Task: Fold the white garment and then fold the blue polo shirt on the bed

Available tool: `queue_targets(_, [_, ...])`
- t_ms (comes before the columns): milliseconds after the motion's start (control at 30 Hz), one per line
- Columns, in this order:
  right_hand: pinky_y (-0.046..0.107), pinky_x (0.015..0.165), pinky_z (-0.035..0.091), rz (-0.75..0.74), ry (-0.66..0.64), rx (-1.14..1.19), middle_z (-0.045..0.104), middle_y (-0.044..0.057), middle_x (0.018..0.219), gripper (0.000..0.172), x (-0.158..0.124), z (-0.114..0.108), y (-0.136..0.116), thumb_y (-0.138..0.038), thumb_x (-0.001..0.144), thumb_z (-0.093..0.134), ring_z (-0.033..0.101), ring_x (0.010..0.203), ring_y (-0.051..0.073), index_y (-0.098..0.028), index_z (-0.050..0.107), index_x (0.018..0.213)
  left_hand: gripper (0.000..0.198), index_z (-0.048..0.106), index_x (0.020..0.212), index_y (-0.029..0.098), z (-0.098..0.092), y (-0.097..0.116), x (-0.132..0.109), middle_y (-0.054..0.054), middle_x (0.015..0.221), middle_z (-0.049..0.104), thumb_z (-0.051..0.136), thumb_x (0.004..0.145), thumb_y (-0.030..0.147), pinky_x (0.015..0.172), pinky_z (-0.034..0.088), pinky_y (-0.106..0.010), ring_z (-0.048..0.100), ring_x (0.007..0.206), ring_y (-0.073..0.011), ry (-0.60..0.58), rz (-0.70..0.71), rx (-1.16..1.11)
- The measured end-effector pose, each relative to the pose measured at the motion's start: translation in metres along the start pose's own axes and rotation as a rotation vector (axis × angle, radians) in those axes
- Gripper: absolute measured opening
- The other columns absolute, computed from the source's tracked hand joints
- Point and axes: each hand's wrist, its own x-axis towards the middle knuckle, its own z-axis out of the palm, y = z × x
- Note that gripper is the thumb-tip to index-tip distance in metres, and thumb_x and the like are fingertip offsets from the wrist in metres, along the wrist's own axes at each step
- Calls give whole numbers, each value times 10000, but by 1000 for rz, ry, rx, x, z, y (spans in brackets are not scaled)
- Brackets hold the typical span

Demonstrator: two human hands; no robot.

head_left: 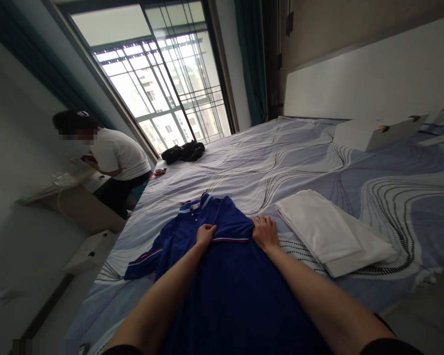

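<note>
the blue polo shirt (pixel 225 286) lies face up on the bed (pixel 281 158), collar (pixel 196 204) pointing away from the person and hem toward them. its body is spread flat on the patterned sheet, which keeps the cloth smooth and gives both hands a firm surface to work on.

left hand (pixel 205 233): fingers curled together, closed on the shirt fabric at the chest, just below the collar. it sits at the end of the striped cuff (pixel 231 240) of a sleeve that is turned inward across the chest. the grip appears to hold that cuff in position so the fold does not spring back.

right hand (pixel 265 232): fingers apart and extended, resting on the outer edge of the shirt where the sleeve turns over. no pinch is visible; the hand seems to press the fold line flat against the sheet.

the other sleeve (pixel 148 259) is spread outward to the person's left, not folded.

a folded white cloth (pixel 329 231) lies just beside the right hand, apart from the shirt, at an angle on the sheet.

further up the bed: a black garment (pixel 183 152) near the far edge and a white box (pixel 377 132) near the headboard (pixel 370 79). another person (pixel 114 158) bends over a ledge below the window (pixel 159 79), well apart from the shirt.
</note>
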Motion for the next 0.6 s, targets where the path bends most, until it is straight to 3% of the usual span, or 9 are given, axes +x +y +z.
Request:
queue_targets(200, [387, 945, 348, 18, -34, 1, 538, 75, 1413, 487, 1, 0, 1, -261, 926, 478, 456, 1169, 265, -300, 555, 1405, 428, 609, 1210, 150, -7, -27, -56, -139, 1101, 717, 555, 882, 420, 909, 537, -385, 694, 1006, -241, 123, 214, -59])
queue_targets(267, [384, 953, 348, 18, -34, -8, 533, 79, 1419, 511, 0, 0, 0, -252, 906, 492, 454, 1182, 268, -288, 548, 1412, 420, 630, 1237, 186, -19, -38, -85, -146, 1293, 657, 576, 868, 380, 1064, 452, -420, 610, 1216, -264, 111, 303, -2])
queue_targets(367, [379, 965, 353, 19, -34, -18, 534, 88, 1422, 520, -2, 2, 1, -231, 900, 472, 465, 1195, 268, -256, 549, 1413, 490, 577, 1374, 285, -42, -64, -134, -80, 1545, 463, 534, 900, 402, 1223, 214, -494, 338, 1471, -287, 41, 429, 349])
queue_targets(467, [376, 987, 361, 13, -73, -29, 524, 101, 1445, 543, -1, 2, 6, -207, 886, 456, 478, 1217, 266, -223, 540, 1422, 588, 415, 1509, 338, -68, -94, -177, -47, 1633, 301, 434, 941, 491, 1223, 152, -556, 207, 1522, -305, 66, 329, 618])
queue_targets(600, [371, 987, 399, 58, -128, -52, 559, 151, 1412, 617, 3, -10, 0, -197, 829, 472, 529, 1216, 286, -134, 510, 1442, 630, 417, 1512, 306, -100, -129, -208, -82, 1632, 293, 437, 918, 517, 1207, 155, -579, 210, 1518, -330, 235, 120, 610])
